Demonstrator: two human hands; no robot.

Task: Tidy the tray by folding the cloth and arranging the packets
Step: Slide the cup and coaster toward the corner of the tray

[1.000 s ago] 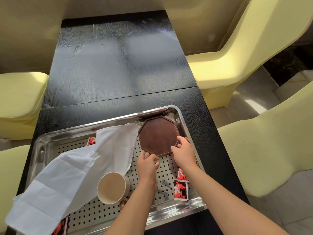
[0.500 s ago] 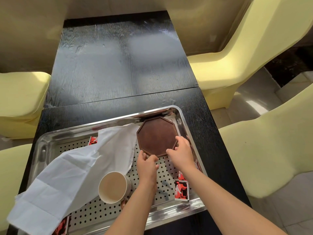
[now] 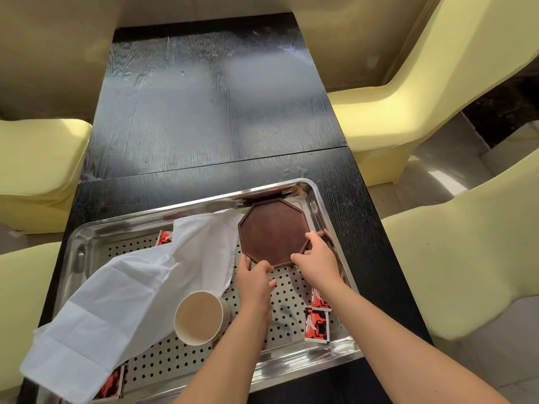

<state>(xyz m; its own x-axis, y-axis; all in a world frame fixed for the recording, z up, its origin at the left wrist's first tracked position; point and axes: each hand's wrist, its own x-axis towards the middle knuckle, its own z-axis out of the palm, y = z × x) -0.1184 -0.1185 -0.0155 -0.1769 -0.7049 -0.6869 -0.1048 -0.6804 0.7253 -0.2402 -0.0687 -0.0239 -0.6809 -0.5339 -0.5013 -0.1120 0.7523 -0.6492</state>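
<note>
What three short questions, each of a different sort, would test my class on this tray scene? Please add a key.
1. True or false: the white cloth lies neatly folded inside the tray.
2. Which thing do the left hand and the right hand both grip? A. the paper cup B. the brown board C. a red packet
3. Fill in: the brown board has ___ sides.
Key: 1 false, as the cloth is spread loose and hangs over the tray's edge; 2 B; 3 eight.
</note>
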